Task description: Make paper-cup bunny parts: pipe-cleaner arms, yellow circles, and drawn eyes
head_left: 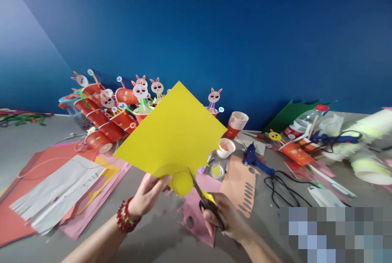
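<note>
Yellow square sheet of craft paper (171, 132) hangs in the air over the grey tabletop (159, 234), turned corner-up like a diamond, its near edge pinched by the left hand (147, 195) — thumb on top, fingers underneath, a red bead bracelet (124, 216) at the wrist. Just to the right, the right hand (226, 218) is closed through the loops of the black-handled scissors (203, 201), whose blades point up and to the left into that same near edge, beside a partly cut round disc (182, 182) of the paper. So the cut lies between the two hands, the left one nearer the disc. Beneath them lies a pink paper sheet with round holes (194, 214); further right, a peach paper strip with leaf-shaped cut-outs (240, 183) and a blue glue gun (254, 159). Far left stands a cluster of red paper cups with bunny faces (113, 108).
</note>
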Tool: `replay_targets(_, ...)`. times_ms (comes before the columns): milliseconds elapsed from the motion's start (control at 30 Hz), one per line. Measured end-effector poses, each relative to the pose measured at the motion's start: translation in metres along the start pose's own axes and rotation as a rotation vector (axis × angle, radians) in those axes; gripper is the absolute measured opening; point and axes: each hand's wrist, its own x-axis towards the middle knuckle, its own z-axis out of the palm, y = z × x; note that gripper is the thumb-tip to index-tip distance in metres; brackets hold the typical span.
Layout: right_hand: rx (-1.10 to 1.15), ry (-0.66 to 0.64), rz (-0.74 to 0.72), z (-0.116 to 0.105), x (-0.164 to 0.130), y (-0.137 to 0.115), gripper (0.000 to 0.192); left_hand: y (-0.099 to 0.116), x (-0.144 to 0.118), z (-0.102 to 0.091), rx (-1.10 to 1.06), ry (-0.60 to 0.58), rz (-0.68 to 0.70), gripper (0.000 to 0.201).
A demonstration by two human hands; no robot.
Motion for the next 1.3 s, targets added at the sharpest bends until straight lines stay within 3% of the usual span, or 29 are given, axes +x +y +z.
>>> replay_targets(133, -0.009, -0.13, 0.079, 0.002, -0.001, 0.003, 0.064, 0.004, 0.003, -0.002, 0.184, 0.017, 0.109, 0.028)
replay_targets(267, -0.021, -0.116, 0.11, -0.003, -0.002, 0.003, 0.062, 0.006, 0.005, -0.005, 0.317, -0.007, 0.211, 0.023)
replay_targets(533, 0.104, -0.181, 0.145, -0.005, -0.011, -0.015, 0.06, 0.008, 0.004, -0.006, 0.4, 0.028, 0.27, 0.017)
replay_targets(667, -0.042, -0.138, 0.149, -0.007, -0.007, -0.02, 0.054, 0.006, 0.001, -0.007, 0.439, 0.017, 0.299, 0.016)
replay_targets(767, -0.145, -0.167, 0.121, -0.013, -0.001, -0.024, 0.054, 0.004, 0.0, -0.005, 0.309, 0.018, 0.218, 0.019)
replay_targets(967, -0.259, -0.188, 0.076, -0.018, 0.006, -0.028, 0.06, 0.002, 0.001, 0.003, -0.174, 0.006, -0.132, 0.028)
replay_targets(1300, -0.237, -0.178, 0.014, -0.015, 0.0, -0.023, 0.063, -0.009, -0.007, 0.007, -0.06, -0.084, -0.096, 0.031)
